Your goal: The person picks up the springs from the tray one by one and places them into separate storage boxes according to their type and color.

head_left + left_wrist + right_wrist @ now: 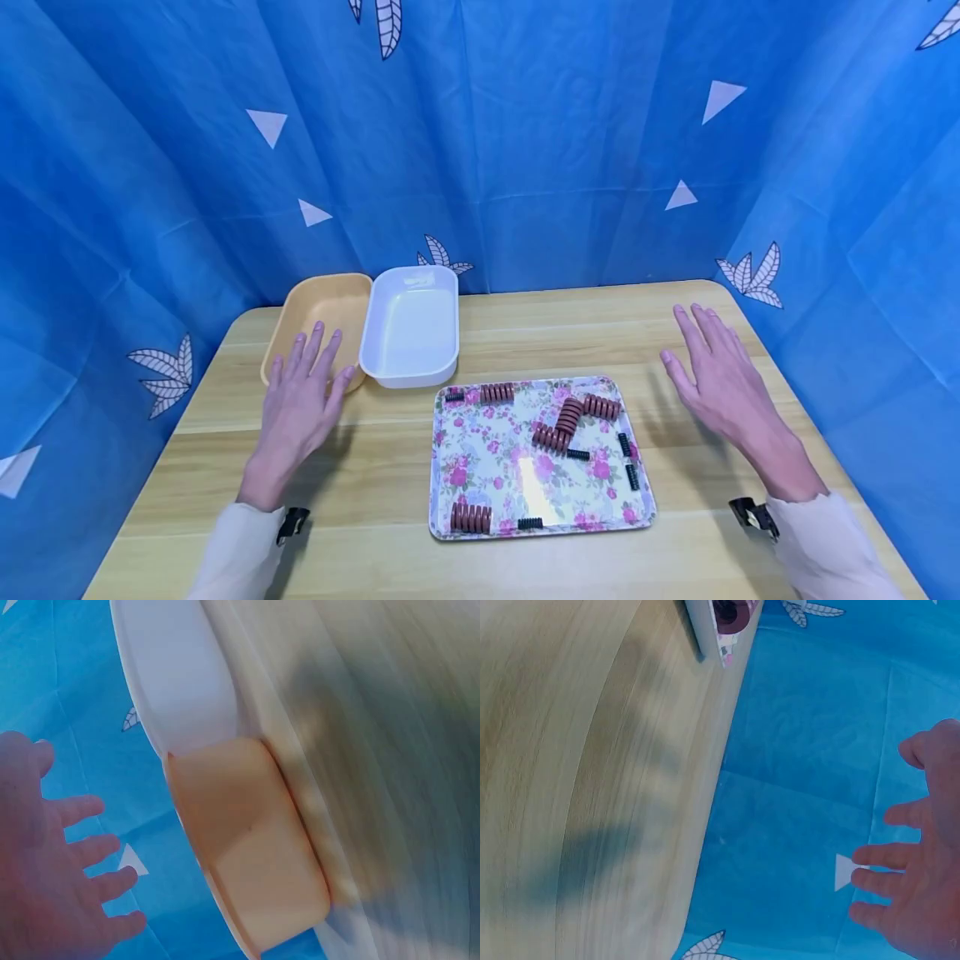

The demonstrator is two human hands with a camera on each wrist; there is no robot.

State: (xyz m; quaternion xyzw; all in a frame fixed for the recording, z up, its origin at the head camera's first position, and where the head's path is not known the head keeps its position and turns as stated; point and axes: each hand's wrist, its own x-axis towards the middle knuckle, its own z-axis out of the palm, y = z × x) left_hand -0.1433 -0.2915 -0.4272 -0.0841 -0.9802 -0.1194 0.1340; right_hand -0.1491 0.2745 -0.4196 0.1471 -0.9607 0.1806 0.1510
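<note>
My left hand (298, 407) hovers with fingers spread, overlapping the near part of an orange-tan plastic bin (330, 302) in the head view. Over the right side of the table, my right hand (716, 379) is held up with straight fingers and holds nothing. Between the hands lies a floral tray (487, 467) bearing several thick brown coil springs (471, 518) and several small black springs (530, 523). Two of the brown springs (570, 415) touch near the tray's middle. A white bin (411, 329) stands right beside the orange-tan one.
The light wooden table (540, 333) has rounded far corners. Blue curtains (525, 125) with white leaf and triangle prints hang behind it and along both sides. Each wrist carries a small black strap mount (753, 517) by a white sleeve (832, 546).
</note>
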